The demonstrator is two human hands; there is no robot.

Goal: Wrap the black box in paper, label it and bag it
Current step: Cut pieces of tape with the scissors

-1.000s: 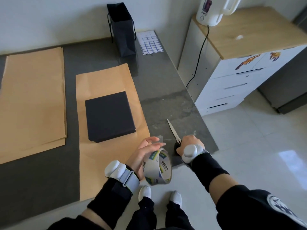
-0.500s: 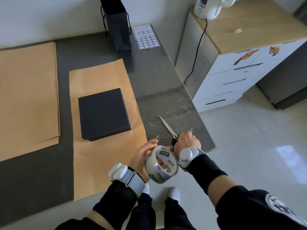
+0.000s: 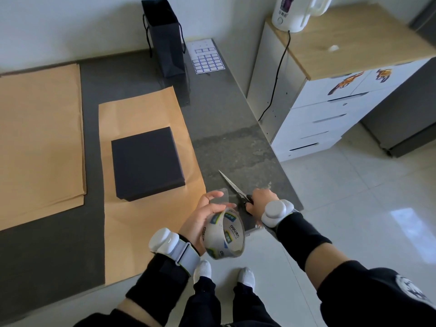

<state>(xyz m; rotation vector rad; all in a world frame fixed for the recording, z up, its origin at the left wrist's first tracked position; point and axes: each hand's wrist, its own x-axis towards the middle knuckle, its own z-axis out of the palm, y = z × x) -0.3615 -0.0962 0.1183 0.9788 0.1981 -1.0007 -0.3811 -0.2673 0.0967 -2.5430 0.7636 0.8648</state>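
The left hand (image 3: 202, 218) curls its fingers (image 3: 212, 196) round a glossy clear tape roll (image 3: 225, 234). The right hand (image 3: 260, 201) clenches the scissors (image 3: 232, 185), their black handles mostly hidden and the steel blades pointing away. The matte, square black box (image 3: 147, 162) lies on a kraft paper sheet (image 3: 141, 227) to the left of the hands. Since half a second ago, the roll has tilted away from the right wrist. A translucent strip at the left fingertips is hard to make out.

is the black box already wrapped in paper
No, the black box lies bare on a flat, unfolded sheet of brown paper.
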